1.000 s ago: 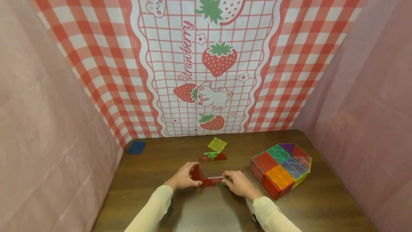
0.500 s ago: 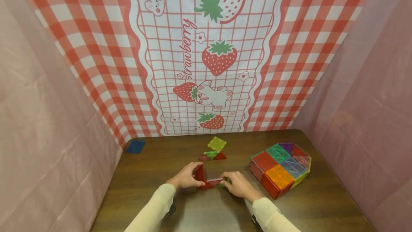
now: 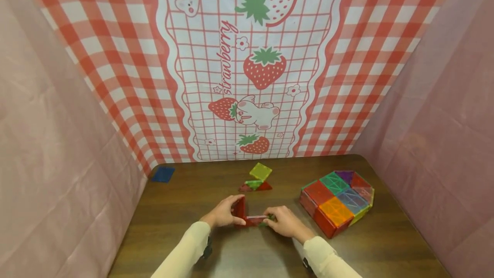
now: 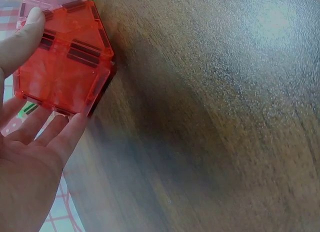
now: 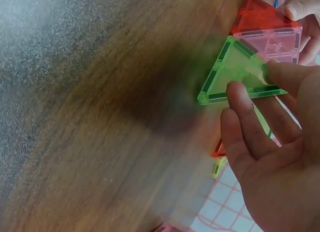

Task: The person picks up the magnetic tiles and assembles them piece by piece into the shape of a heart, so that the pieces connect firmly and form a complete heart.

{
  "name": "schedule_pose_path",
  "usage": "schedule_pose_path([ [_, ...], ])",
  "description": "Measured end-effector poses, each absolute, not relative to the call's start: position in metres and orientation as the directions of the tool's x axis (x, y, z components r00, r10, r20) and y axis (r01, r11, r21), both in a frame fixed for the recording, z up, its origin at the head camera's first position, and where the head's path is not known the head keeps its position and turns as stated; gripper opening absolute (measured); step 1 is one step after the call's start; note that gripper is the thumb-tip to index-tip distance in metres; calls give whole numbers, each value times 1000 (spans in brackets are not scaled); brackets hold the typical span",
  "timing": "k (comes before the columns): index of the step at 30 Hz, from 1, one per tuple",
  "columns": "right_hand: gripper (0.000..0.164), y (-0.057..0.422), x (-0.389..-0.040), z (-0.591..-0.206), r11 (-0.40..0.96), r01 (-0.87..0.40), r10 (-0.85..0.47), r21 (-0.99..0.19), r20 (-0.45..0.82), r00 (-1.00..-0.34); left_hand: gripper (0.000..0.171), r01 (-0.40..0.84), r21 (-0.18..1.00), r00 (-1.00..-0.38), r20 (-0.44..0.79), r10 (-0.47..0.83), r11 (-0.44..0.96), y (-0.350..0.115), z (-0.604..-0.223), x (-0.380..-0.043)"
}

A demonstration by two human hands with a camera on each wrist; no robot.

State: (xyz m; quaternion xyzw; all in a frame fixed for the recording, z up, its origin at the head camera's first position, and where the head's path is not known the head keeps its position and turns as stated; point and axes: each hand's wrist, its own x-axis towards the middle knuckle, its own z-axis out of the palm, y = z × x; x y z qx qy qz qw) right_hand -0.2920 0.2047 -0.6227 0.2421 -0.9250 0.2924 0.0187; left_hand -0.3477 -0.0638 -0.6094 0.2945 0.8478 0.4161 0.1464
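Observation:
My left hand (image 3: 223,213) grips a red square magnetic tile (image 4: 57,79) between thumb and fingers. The square stands upright, its edge meeting a red triangle tile (image 4: 82,27). That triangle begins a standing strip; beside it comes a pink triangle tile (image 5: 270,44), then a green triangle tile (image 5: 232,74) at the right end. My right hand (image 3: 284,221) pinches the green triangle between thumb and fingers. In the right wrist view the left thumb (image 5: 296,11) touches the red triangle. My fingers hide part of the strip in the head view.
A block of coloured tiles (image 3: 332,200) stands at the right of the wooden table (image 3: 185,200). Farther back is a low strip of triangles (image 3: 256,185) with a yellow square tile (image 3: 260,171) behind it. A blue square tile (image 3: 163,174) lies at the far left corner.
My left hand has shifted slightly right with the red square, closing the gap to the triangle strip. The strip has turned a little. My right hand keeps its pinch, almost in place.

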Motion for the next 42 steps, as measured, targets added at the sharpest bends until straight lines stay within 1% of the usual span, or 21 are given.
schedule_pose_path([
  [4,31,205,-297,-614,720,-403,-419,-565,110,-901,88,374,800,-783,1,622,469,-65,-610,-347],
  [6,37,204,-305,-608,738,-374,-380,-561,111,-918,87,362,809,-786,-1,618,463,-66,-609,-347],
  [8,37,202,-315,-600,761,-342,-323,-551,135,-937,87,360,811,-789,2,614,460,-66,-609,-347],
  [11,29,198,-335,-588,797,-316,-251,-515,194,-948,86,359,813,-793,7,610,458,-67,-610,-347],
  [13,26,196,-348,-581,816,-302,-223,-492,214,-951,86,368,810,-792,15,611,457,-66,-611,-346],
  [15,29,194,-360,-576,833,-295,-215,-468,217,-952,86,375,806,-789,18,614,459,-66,-613,-346],
  [17,35,192,-369,-575,846,-276,-217,-456,179,-960,86,377,804,-788,17,616,461,-65,-615,-346],
  [20,43,189,-379,-579,867,-240,-225,-438,87,-971,86,381,797,-786,12,618,469,-64,-617,-345],
  [22,44,187,-383,-586,876,-210,-221,-434,26,-975,85,382,793,-788,11,615,475,-63,-618,-345],
  [25,37,186,-386,-598,881,-167,-188,-443,-4,-982,85,386,781,-792,8,611,491,-62,-618,-345],
  [29,19,187,-387,-611,873,-142,-147,-467,27,-989,86,388,785,-790,13,613,483,-59,-617,-345],
  [31,11,189,-386,-614,869,-166,-161,-465,51,-986,86,382,794,-788,13,615,473,-58,-617,-345],
  [33,8,190,-385,-616,863,-204,-191,-462,76,-979,86,377,801,-789,15,614,465,-59,-618,-344],
  [38,7,195,-379,-616,844,-307,-278,-440,131,-952,86,377,804,-797,30,603,459,-63,-619,-344],
  [42,6,199,-374,-615,824,-371,-339,-428,151,-929,85,366,815,-804,35,593,449,-69,-618,-345],
])
